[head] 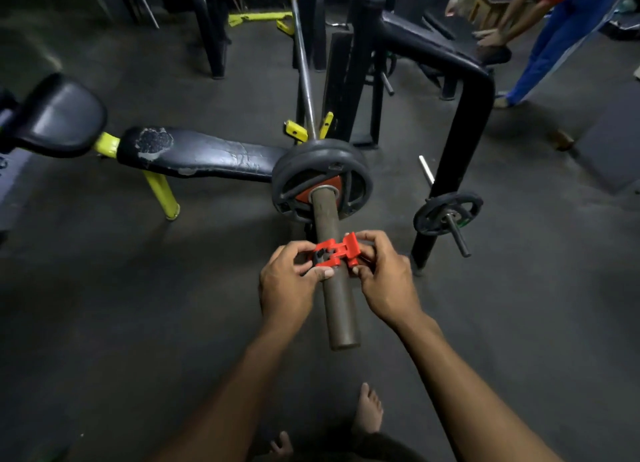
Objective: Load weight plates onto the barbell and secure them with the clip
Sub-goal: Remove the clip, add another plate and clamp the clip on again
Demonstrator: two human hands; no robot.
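Note:
The barbell sleeve (337, 309) points toward me from the rack, its end free. Two black weight plates (322, 170) sit on it against the collar, the outer one showing a red hub. A red clip (337, 253) wraps the sleeve partway along, apart from the plates, with its lever raised. My left hand (289, 281) pinches the clip's left side, thumb against the sleeve. My right hand (384, 274) grips the clip's right side and lever.
A worn black bench (194, 153) on yellow legs lies to the left. A black rack post (457, 170) on the right carries a small plate (446, 212) on a peg. Another person (554, 28) bends at the far right. My bare feet (367, 413) stand below the sleeve.

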